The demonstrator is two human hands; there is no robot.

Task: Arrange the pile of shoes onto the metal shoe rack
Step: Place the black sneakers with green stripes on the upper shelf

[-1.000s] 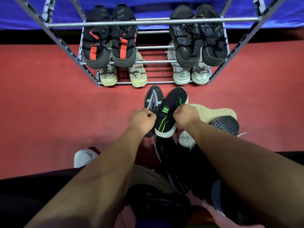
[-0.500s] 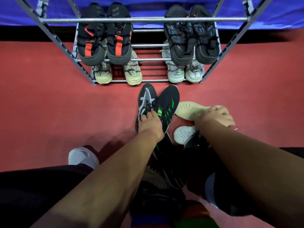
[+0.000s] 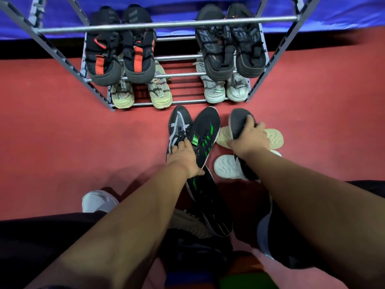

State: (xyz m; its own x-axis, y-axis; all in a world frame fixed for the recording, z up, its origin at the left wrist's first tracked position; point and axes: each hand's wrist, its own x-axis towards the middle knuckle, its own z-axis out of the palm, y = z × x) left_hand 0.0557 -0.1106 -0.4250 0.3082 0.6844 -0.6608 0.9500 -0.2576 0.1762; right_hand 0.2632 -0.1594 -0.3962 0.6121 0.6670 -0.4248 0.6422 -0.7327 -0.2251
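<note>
Red flooring runs up to a blue cloth at 12 o'clock, where the metal shoe rack stands. Eight shoes sit on it, in four pairs. On the upper rails are a black pair with orange straps toward 11 o'clock and a black patterned pair toward 1 o'clock. Below them are a beige pair and a pale grey pair.

By my reckoning the job is about half done, since the pile on the floor is roughly as large. At centre the left hand has its fingers curled into the collar of a white-striped black shoe, which touches a green-striped black shoe. Toward 3 o'clock the right hand is wrapped round a dark grey shoe, over a cream shoe lying sole up.

Toward 6 o'clock lie one white-soled shoe, a second green-striped shoe and one beige knit shoe. That makes seven clear on the floor. There are also dark shoes under the arms that I cannot count. A white shoe at 8 o'clock may be worn; I cannot tell.
</note>
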